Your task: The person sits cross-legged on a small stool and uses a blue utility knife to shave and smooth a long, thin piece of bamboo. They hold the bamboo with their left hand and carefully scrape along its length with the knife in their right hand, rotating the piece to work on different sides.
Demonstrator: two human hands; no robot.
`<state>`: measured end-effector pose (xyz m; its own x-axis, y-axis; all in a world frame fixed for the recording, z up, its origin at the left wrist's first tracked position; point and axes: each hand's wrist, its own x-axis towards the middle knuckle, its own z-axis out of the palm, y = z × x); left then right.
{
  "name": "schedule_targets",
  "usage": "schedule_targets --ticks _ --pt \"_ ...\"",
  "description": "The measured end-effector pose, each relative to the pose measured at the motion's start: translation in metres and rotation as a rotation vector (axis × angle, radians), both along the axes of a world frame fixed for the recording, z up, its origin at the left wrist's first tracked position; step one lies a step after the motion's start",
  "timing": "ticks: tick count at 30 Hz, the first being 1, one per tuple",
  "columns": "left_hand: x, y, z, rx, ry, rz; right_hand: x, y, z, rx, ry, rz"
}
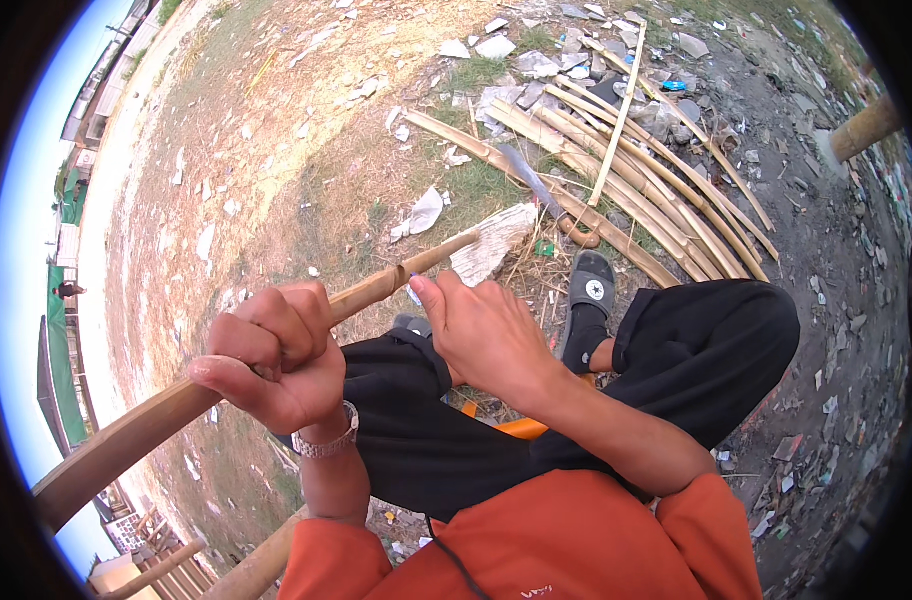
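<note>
A long split bamboo strip (368,290) runs slantwise from the lower left to a far tip near a pale, rough block (493,243) on the ground. My left hand (281,355), with a metal watch on its wrist, is wrapped around the strip. Farther along it, my right hand (491,330) is closed, thumb stretched along the strip's near side. A small bluish edge shows beside that thumb, but whatever the fingers hold is mostly hidden. Between the two hands, a thin sliver (401,275) lifts from the bamboo's surface. Beyond my feet, a large knife (532,178) with a curved wooden handle lies across bamboo.
Several split bamboo strips (636,185) are piled beyond my right foot, which wears a grey slide sandal (591,285). Scraps of litter and pale stones cover the ground. A round post (864,130) rises at the far right. Bamboo poles (261,560) stand at the lower left.
</note>
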<state>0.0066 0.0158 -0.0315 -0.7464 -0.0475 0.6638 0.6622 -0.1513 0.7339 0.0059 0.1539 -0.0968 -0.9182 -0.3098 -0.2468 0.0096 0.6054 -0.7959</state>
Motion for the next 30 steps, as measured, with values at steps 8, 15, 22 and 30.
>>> schedule_targets --ticks 8,15,22,30 --pt "0.004 0.003 -0.005 -0.034 0.016 -0.072 0.006 0.009 -0.007 0.064 0.048 0.003" --pt "0.002 0.002 -0.002 -0.059 0.023 -0.09 0.001 0.012 -0.018 0.047 0.028 -0.004" --pt "0.0 0.0 0.0 -0.05 0.026 -0.111 -0.014 0.009 -0.069 0.043 -0.026 -0.061" --pt "-0.005 -0.003 0.002 -0.052 0.029 -0.107 -0.015 0.005 -0.081 0.017 -0.021 -0.081"
